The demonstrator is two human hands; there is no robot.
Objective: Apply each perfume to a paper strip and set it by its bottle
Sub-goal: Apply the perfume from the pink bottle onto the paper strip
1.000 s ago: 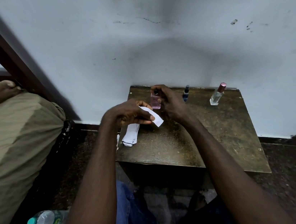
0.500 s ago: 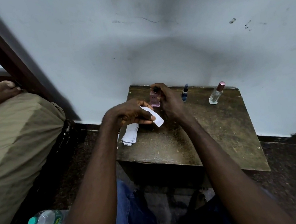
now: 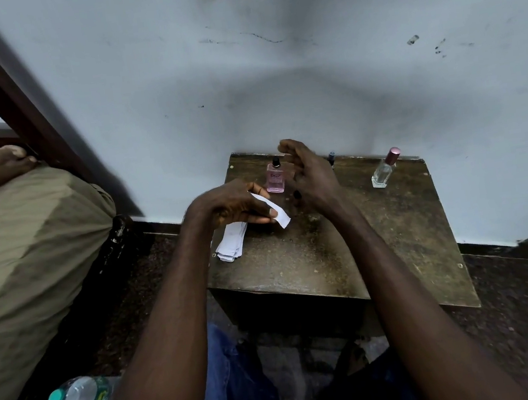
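Left fingers [image 3: 259, 213] pinch paper strip [image 3: 281, 216], right fingers [image 3: 295, 153] spread, over worn table [image 3: 330, 255] against wall [image 3: 274, 81].

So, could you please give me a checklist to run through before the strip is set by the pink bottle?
1. Left hand pinches paper strip: ok.
2. Pink bottle upright on table: ok.
3. Right hand open, off the bottle: ok.
4. Strip actually scented: cannot tell.
5. Bare wood beside the bottle for the strip: ok.
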